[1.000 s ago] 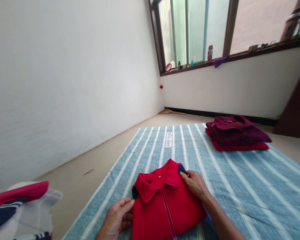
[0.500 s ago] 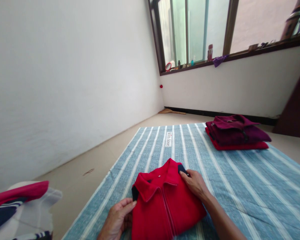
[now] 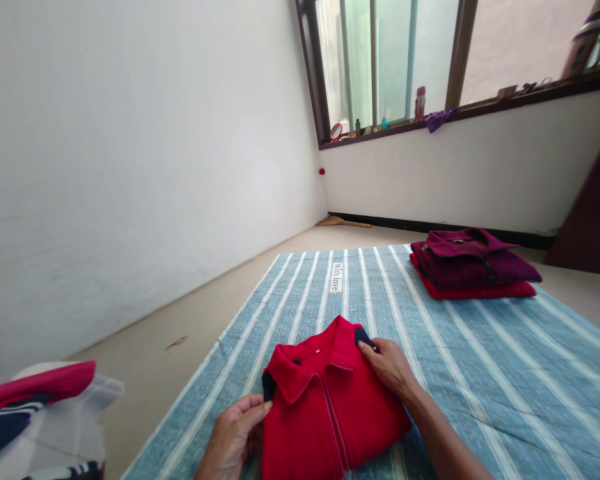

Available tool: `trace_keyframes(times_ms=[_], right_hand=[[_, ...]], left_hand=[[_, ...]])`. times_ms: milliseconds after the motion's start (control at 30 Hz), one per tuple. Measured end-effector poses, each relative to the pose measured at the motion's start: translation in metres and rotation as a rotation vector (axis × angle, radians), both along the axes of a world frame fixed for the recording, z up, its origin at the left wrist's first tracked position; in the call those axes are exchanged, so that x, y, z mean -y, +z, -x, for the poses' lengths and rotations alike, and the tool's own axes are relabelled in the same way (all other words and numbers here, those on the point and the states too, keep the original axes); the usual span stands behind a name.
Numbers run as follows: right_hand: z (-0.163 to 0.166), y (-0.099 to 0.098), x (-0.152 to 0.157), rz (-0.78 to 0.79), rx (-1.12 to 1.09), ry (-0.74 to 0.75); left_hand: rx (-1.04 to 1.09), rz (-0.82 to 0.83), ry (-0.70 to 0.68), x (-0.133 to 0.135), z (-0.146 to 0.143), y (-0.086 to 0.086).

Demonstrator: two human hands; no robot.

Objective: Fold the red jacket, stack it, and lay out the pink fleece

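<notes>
A red zip-up jacket (image 3: 307, 413) with navy shoulder patches lies folded on the striped blue cloth (image 3: 380, 300), its collar pointing away from me. My left hand (image 3: 237, 430) pinches the jacket's left edge, just below the navy patch. At the opposite shoulder, my right hand (image 3: 393, 367) grips the fabric with thumb on top and fingers underneath. The jacket's lower end runs out of the bottom of the view.
Folded maroon and red garments (image 3: 475, 263) are stacked at the cloth's far right. More clothes (image 3: 35, 393) lie in a whitish heap at lower left. A broom (image 3: 345, 221) rests on the floor by the far wall, below a windowsill (image 3: 380, 130) with small items.
Almost nothing differs. Both hands keep hold of the jacket at the same spots, and the view has shifted very slightly.
</notes>
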State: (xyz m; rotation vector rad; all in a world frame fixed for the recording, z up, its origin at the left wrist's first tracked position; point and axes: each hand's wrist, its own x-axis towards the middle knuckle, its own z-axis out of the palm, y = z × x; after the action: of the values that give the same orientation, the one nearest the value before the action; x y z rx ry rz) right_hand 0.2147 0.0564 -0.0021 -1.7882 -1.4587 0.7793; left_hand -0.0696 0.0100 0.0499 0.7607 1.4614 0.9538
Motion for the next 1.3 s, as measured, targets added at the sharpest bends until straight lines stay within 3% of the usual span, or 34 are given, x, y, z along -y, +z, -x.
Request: trace_keyframes(times_ms=[300, 733, 1100, 1300], right_hand=[[0.000, 0.000, 0.001, -0.001, -0.001, 0.005], [-0.001, 0.001, 0.001, 0.011, -0.023, -0.001], [-0.001, 0.001, 0.001, 0.014, -0.002, 0.005], [-0.001, 0.003, 0.003, 0.004, -0.012, 0.006]], left_hand=[[-0.004, 0.058, -0.102, 0.007, 0.007, 0.000], [0.044, -0.016, -0.020, 0.007, 0.001, -0.005], [0.016, 0.057, -0.120, 0.019, 0.006, -0.004], [0.061, 0.045, -0.103, 0.018, 0.002, -0.007]])
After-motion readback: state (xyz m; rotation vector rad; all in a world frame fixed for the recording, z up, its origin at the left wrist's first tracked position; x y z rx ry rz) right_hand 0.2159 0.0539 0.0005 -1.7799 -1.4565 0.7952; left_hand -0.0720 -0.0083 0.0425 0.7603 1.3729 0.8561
